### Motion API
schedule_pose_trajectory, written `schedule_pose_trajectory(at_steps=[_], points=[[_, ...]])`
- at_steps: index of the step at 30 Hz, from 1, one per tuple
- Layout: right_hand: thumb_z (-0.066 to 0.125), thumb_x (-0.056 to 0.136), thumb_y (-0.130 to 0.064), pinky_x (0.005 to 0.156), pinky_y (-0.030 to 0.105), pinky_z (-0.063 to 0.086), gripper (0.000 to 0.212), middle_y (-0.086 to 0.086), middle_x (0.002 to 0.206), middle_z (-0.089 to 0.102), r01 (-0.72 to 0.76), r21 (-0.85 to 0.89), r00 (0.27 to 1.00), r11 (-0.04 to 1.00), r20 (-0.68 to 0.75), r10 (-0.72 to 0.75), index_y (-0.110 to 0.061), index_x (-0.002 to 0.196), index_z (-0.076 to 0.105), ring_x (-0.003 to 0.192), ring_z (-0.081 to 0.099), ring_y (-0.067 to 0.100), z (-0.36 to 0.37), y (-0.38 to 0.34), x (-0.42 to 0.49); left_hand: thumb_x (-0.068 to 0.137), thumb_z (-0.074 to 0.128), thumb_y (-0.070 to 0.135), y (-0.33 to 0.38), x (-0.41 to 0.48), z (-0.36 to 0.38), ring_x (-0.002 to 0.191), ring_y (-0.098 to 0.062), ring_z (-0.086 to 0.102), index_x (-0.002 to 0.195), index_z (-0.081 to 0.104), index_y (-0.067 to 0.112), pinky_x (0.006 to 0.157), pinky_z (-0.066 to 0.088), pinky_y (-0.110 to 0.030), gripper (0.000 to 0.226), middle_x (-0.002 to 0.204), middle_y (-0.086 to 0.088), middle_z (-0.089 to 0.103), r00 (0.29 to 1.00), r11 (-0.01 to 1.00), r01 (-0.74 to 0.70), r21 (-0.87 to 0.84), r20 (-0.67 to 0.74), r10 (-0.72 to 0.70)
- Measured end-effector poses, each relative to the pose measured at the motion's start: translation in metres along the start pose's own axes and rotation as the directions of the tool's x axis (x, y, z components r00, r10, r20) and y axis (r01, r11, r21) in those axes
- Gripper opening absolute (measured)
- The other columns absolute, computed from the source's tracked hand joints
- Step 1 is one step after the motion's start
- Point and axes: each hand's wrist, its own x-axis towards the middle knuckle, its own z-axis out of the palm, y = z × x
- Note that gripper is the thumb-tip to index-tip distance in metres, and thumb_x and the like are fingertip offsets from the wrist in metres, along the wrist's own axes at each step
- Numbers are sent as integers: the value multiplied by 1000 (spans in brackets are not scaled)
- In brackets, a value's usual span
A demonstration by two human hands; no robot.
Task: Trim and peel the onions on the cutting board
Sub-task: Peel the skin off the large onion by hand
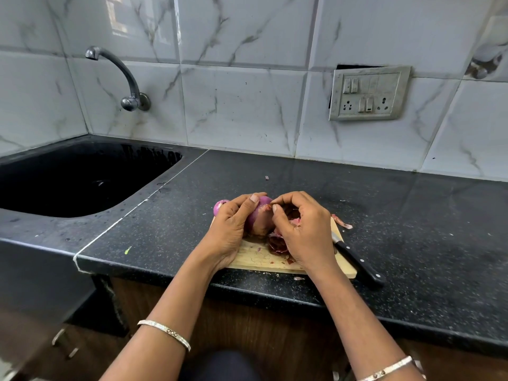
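A purple onion stands on the wooden cutting board, and my left hand grips it from the left side. At the onion's top my right hand pinches a bit of dry skin between thumb and fingertip. A second, peeled onion peeks out behind my left hand. Loose reddish peels lie on the board under my right hand. A black-handled knife rests on the board's right edge, its blade mostly hidden by my right hand.
A black sink with a wall tap lies to the left. A strip of peel lies on the dark counter right of the board. A switch panel sits on the tiled wall.
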Motion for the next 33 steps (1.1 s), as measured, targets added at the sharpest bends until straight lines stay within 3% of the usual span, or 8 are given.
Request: schedule_pose_trajectory(at_steps=[6,11,15,21,27,33], points=[[71,89,-9,75,17,50,8,-8,88,68,-59,43,998,997,-11,60,-17,90,72,85,64,6,-2,1,2,108,47,23,2,-1,3,86,-17,75,117,67,-2,73,63,-32,34,98,-9,77,997,998,11,-63,-71,-16],[72,89,-11,75,17,51,8,-12,89,67,-75,47,997,996,-24,77,-19,91,73,86,64,3,-3,0,1,108,46,25,3,-2,2,90,-19,75,125,65,-1,73,63,-32,37,105,-13,76,998,996,37,-83,-56,-41],[77,87,-12,76,8,48,13,-8,94,70,39,49,999,998,-21,-38,-14,100,76,90,65,2,-5,-4,0,108,47,24,3,-2,2,91,-16,75,125,65,-2,72,62,-30,36,105,-10,77,999,998,23,-54,-47,-26],[76,89,-14,80,19,49,7,-7,90,71,164,-78,985,983,-38,-167,-15,96,78,87,62,4,0,3,1,106,51,28,-1,0,0,99,-20,73,127,66,3,83,61,-37,36,117,-17,73,999,1000,1,24,-38,0],[69,94,-15,76,28,49,2,-6,89,64,86,-115,995,990,-41,-91,-14,93,70,85,59,12,2,6,1,108,46,26,-1,-2,1,97,-19,74,126,67,5,82,62,-35,35,110,-11,76,1000,997,-16,74,-23,17],[67,96,-13,75,37,53,4,-4,90,64,-13,-111,991,994,-135,-2,-12,94,70,84,61,17,0,9,2,111,39,25,0,-3,2,90,-15,73,125,68,6,68,61,-28,37,102,-4,77,999,998,3,55,-45,0]])
